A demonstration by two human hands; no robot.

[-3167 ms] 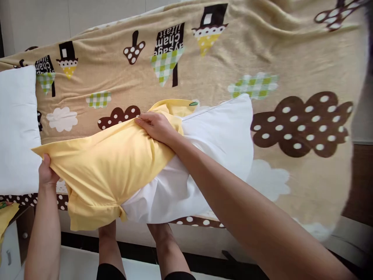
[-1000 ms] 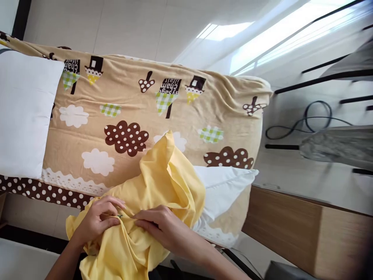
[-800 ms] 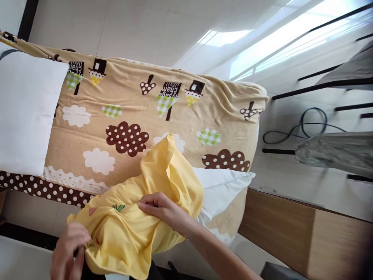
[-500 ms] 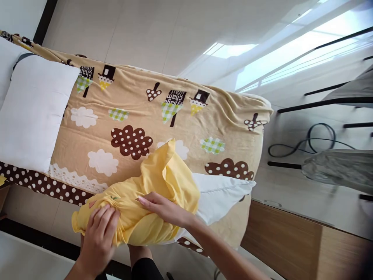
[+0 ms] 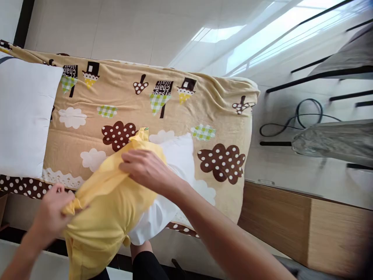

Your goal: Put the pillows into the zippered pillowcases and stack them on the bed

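A yellow pillowcase [image 5: 99, 233] is bunched around part of a white pillow [image 5: 177, 153], whose uncovered end sticks out to the right. My left hand [image 5: 54, 212], somewhat blurred, is closed on a gathered corner of the pillowcase at lower left. With my right hand [image 5: 142, 165] I grip the case's upper side, near the middle of the pillow. The case's lower part hangs past the bed's near edge, above my legs. Underneath lies a tan blanket [image 5: 131, 101] printed with clouds, trees and mushrooms.
Another white pillow [image 5: 23, 120] lies at the bed's left end. A wooden surface [image 5: 276, 210] adjoins the lower right. Beyond the right end are black rack bars [image 5: 314, 79], a looped dark cable [image 5: 297, 116] on the floor, and a grey plastic-covered item [image 5: 335, 142].
Both hands have shifted left, the right one also upward, pulling the yellow fabric taut between them. The pillow has turned, and its bare end now points up and right. The view has shifted slightly.
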